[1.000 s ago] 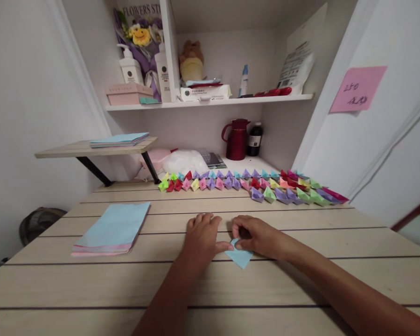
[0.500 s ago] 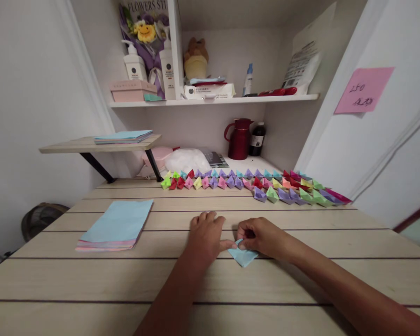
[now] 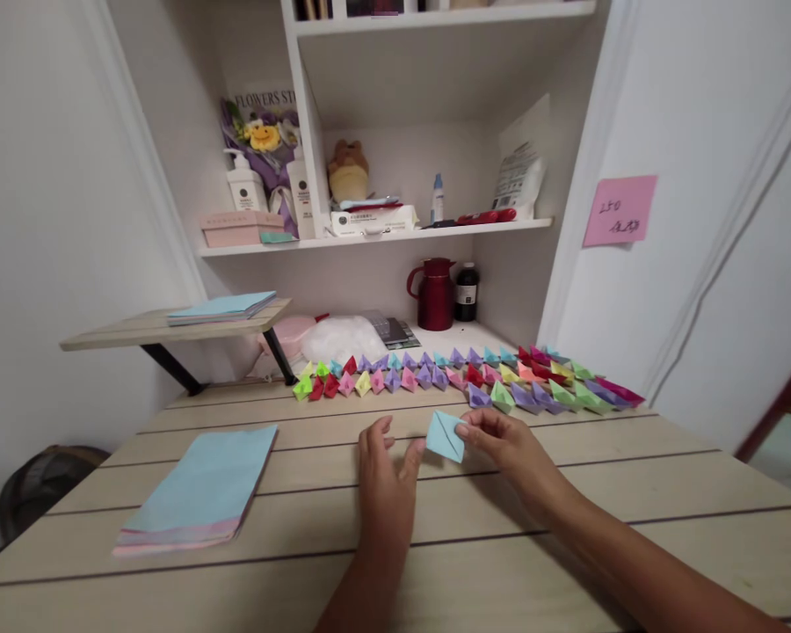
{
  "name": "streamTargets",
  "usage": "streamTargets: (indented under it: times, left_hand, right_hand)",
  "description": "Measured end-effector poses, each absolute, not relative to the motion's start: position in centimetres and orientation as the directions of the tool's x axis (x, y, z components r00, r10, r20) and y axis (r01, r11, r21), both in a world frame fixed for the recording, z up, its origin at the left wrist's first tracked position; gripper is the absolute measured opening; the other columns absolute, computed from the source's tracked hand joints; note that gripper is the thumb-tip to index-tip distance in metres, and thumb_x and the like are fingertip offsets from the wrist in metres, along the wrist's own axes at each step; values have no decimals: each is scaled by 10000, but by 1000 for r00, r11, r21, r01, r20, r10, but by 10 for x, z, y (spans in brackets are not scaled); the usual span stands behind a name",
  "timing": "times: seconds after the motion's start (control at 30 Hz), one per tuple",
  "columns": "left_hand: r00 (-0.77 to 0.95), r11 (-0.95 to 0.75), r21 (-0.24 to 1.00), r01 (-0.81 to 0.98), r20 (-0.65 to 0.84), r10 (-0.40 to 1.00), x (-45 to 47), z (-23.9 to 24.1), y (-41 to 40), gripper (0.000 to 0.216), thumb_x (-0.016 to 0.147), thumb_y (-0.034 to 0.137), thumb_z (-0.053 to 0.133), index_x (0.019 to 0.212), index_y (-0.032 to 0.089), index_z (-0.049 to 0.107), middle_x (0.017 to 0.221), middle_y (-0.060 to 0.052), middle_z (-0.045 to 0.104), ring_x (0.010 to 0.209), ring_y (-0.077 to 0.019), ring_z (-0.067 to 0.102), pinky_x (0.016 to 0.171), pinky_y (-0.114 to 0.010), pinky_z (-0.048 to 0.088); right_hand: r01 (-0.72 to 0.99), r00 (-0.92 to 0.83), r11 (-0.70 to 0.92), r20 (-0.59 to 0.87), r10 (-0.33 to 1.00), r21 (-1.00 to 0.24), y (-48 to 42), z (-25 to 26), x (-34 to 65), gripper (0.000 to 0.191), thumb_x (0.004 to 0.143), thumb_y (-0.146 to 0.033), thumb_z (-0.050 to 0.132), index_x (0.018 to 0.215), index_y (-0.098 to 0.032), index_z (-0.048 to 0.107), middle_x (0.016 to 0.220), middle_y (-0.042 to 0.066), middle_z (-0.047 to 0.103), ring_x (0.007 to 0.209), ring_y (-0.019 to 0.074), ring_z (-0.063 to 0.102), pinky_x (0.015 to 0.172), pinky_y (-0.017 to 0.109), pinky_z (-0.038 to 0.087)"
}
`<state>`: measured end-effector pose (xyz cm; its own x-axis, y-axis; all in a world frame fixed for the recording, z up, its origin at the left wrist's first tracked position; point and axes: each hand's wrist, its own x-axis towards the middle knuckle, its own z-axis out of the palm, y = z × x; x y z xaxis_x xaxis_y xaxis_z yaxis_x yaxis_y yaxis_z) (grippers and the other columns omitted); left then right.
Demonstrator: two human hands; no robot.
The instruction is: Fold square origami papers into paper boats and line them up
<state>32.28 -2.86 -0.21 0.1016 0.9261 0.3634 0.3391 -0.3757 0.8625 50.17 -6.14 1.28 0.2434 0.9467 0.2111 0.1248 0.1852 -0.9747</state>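
Observation:
A small light-blue folded paper square (image 3: 444, 437), with a diagonal seam across its face, is held up off the table. My right hand (image 3: 506, 448) pinches its right corner between thumb and fingers. Just left of the paper is my left hand (image 3: 388, 479), thumb and fingers apart; its thumb tip comes close to the paper's left edge, and I cannot tell if they touch. Beyond both hands stand rows of small folded paper boats (image 3: 424, 378) in many colours.
A stack of blue-topped paper sheets (image 3: 201, 479) lies at the left of the slatted table (image 3: 250, 580). Another paper stack (image 3: 222, 308) rests on a small raised shelf (image 3: 119, 327). Behind stand a red jug (image 3: 435, 297) and a dark bottle (image 3: 466, 293).
The blue paper has been lifted off the table and turned, now showing a square face with a seam. My left thumb has come off the paper. The camera view has tilted up.

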Motion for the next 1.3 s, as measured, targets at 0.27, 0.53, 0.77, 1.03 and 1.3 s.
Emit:
streamTargets:
  times: [0.27,0.53,0.77,1.03,1.3]
  left_hand:
    - [297,-264,964,45,239,925,348,-2,-50,395,684,239,741,1045,190,590,934,-54,683,839,-193,639,791,-297,507]
    - [175,-750,607,262,735,656,330,10,-45,141,799,99,596,803,205,690,824,-22,639,801,-170,610,718,-274,477]
    - [259,-846,87,525,931,257,323,22,-46,186,894,100,512,883,182,679,801,-36,671,725,-161,596,702,-314,435]
    - [370,-845,-13,535,903,220,321,24,-45,150,902,104,524,919,198,639,826,-13,684,742,-143,624,900,-374,382]
    - [193,-811,225,540,905,379,320,16,-35,433,785,45,564,1197,155,490,1073,-112,609,988,-237,595,884,-402,428]
  right_hand:
    - [164,236,279,312,920,-946,-66,15,495,248,774,-435,682,768,-194,627,750,5,603,724,171,535,689,285,428]
    - [397,27,471,523,852,-788,-74,19,491,113,852,-315,619,811,-210,622,846,28,625,849,203,588,795,328,454]
    - [687,-131,640,807,575,-344,-82,24,490,178,872,-156,591,1019,-257,576,1001,46,634,974,218,574,841,375,436]
    - [801,-155,568,851,501,-189,-86,22,486,198,885,-80,527,991,-234,592,1009,70,617,931,216,569,788,382,419]
    - [670,-118,666,839,532,-327,-81,22,495,217,872,-24,493,838,-228,559,883,27,648,816,176,590,737,344,435]
